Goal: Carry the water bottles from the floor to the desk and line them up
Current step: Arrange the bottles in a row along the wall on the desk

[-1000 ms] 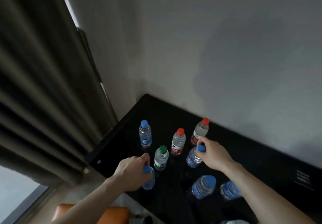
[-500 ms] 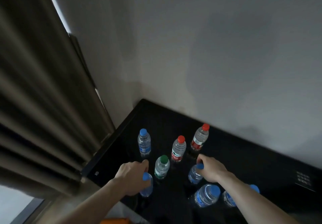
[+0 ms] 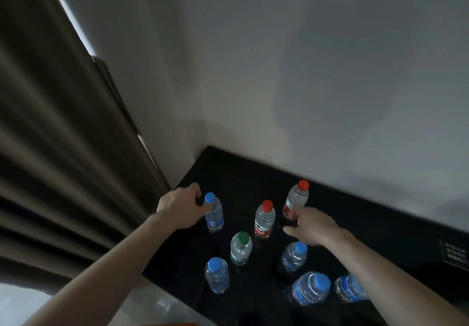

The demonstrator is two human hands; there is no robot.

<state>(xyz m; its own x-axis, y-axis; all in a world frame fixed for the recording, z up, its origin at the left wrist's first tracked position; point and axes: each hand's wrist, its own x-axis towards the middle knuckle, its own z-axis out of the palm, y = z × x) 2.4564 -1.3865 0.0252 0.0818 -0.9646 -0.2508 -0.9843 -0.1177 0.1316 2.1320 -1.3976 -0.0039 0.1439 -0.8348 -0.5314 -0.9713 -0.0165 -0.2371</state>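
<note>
Several clear water bottles stand on the black desk [image 3: 228,173]. My left hand [image 3: 181,207] is curled around the neck and shoulder of the far-left blue-capped bottle [image 3: 214,218]. My right hand [image 3: 313,226] is spread, its fingertips at the base of the far red-capped bottle [image 3: 297,198], to the right of the second red-capped bottle [image 3: 264,220]. Nearer me stand a green-capped bottle [image 3: 241,248], a front-left blue-capped bottle [image 3: 217,277] and a blue-capped bottle [image 3: 294,256] under my right wrist. Two more blue-capped bottles [image 3: 311,287] stand at the front right, one [image 3: 349,287] partly hidden by my forearm.
A grey wall [image 3: 304,84] runs behind the desk, and a dark curtain [image 3: 50,135] hangs at its left. A small printed card [image 3: 455,253] lies at the desk's right end. Pale floor [image 3: 20,303] shows at the lower left.
My left hand let go of the front-left blue-capped bottle and moved back to the far-left one. My right hand released the blue-capped bottle and reached toward the far red-capped bottle.
</note>
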